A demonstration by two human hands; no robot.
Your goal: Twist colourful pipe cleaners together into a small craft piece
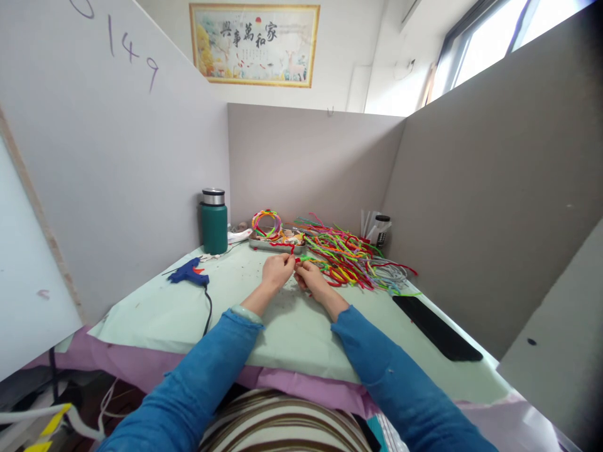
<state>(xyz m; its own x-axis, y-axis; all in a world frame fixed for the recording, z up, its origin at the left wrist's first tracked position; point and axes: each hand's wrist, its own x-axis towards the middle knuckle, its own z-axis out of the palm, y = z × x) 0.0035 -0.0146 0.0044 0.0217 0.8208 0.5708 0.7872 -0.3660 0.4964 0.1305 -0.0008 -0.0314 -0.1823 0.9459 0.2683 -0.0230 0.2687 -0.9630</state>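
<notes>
Both hands meet above the middle of the table, fingertips nearly touching. My left hand [277,270] pinches a red fuzzy pipe cleaner [282,246], whose wavy end sticks up and to the left. My right hand [311,278] is closed on the same red pipe cleaner, near a small red bunched part between the hands. Just behind them lies a big heap of coloured pipe cleaners [348,251]. A metal tray [277,246] with small pieces stands behind my left hand, and a ring of twisted coloured pipe cleaners [267,224] leans up there.
On the left lie a blue glue gun [188,272] with a black cord and a green bottle [214,226]. To the right are a black flat object [437,328] and a clear jar with a black lid [380,230]. Grey partitions [315,157] enclose the table [306,351].
</notes>
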